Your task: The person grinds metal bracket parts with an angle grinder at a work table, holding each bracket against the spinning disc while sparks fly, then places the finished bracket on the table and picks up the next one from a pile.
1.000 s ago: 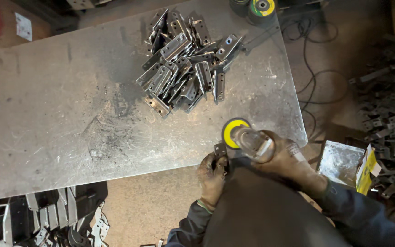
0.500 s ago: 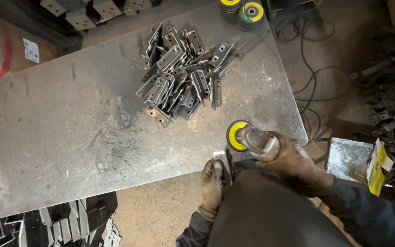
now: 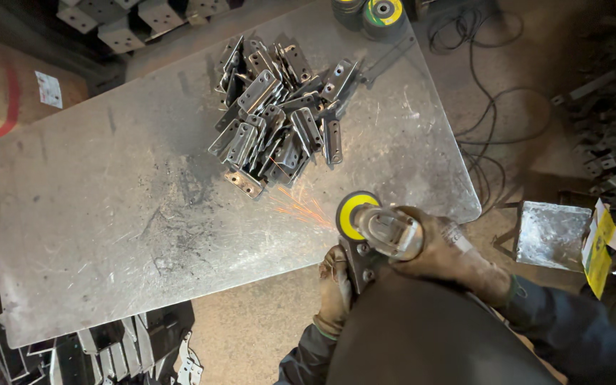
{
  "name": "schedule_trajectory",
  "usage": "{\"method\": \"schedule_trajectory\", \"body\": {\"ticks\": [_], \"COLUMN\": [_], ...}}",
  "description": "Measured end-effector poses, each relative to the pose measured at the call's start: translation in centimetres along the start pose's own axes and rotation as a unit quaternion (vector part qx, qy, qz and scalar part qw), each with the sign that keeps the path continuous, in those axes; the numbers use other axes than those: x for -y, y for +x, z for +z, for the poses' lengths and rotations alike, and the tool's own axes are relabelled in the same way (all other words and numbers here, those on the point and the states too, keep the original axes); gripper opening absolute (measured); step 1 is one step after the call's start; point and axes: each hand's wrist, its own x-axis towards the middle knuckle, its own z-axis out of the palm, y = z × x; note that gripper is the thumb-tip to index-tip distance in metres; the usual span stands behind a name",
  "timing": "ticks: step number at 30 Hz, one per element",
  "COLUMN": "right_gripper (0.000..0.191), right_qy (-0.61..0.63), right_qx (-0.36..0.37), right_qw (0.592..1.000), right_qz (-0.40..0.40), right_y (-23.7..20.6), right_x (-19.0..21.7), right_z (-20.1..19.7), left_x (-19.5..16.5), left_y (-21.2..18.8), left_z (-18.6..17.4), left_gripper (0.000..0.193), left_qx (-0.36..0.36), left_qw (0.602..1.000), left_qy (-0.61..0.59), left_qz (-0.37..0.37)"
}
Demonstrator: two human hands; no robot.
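Steel tabletop [image 3: 108,214] carries a heap of metal brackets [image 3: 279,114] at centre. Left hand [image 3: 335,292] has its grip clamped on 1 bracket [image 3: 360,262] at the near edge. Right hand [image 3: 443,249] grips the angle grinder [image 3: 383,229] there, its yellow disc [image 3: 354,212] throwing sparks [image 3: 301,207].

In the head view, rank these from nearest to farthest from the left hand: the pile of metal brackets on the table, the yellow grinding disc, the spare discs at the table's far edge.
Measured from the left hand:
1. Yellow grinding disc, just above the hand at the table's near edge.
2. Pile of metal brackets, farther up, mid-table.
3. Spare discs, at the far edge, top of the view.
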Motion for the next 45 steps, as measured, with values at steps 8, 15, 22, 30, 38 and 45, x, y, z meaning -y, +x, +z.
{"method": "schedule_trajectory", "body": {"ticks": [8,15,22,30,38,45], "right_gripper": [0.092,0.103,0.101,0.096,0.098,0.103], "right_qy": [0.088,-0.058,-0.031,0.033,0.111,0.001], "right_qx": [-0.004,0.027,0.006,-0.017,-0.01,-0.023], "right_qw": [0.987,0.995,0.999,0.983,0.971,0.997], "right_qz": [0.133,0.075,0.023,0.182,0.21,-0.067], "right_y": [-0.7,-0.1,-1.0,-2.1,-2.6,-1.8], "right_x": [-3.5,-1.8,-2.2,-6.5,-4.2,-1.0], "right_z": [-0.4,-0.2,-0.6,-0.7,-3.1,-2.7], "left_x": [-0.1,-0.7,-0.3,-1.5,-3.9,-3.0], "left_y": [0.4,0.3,0.4,0.8,1.7,2.4], "left_z": [0.2,0.1,0.7,0.3,-1.4,-1.3], "left_gripper": [0.036,0.044,0.04,0.033,0.026,0.029], "left_qx": [0.0,0.03,0.036,-0.016,-0.031,-0.049], "left_qw": [0.979,1.0,0.999,0.929,0.925,0.999], "left_qy": [-0.154,-0.004,-0.019,-0.319,-0.317,-0.002], "left_qz": [-0.137,0.0,0.008,-0.185,-0.207,0.002]}}
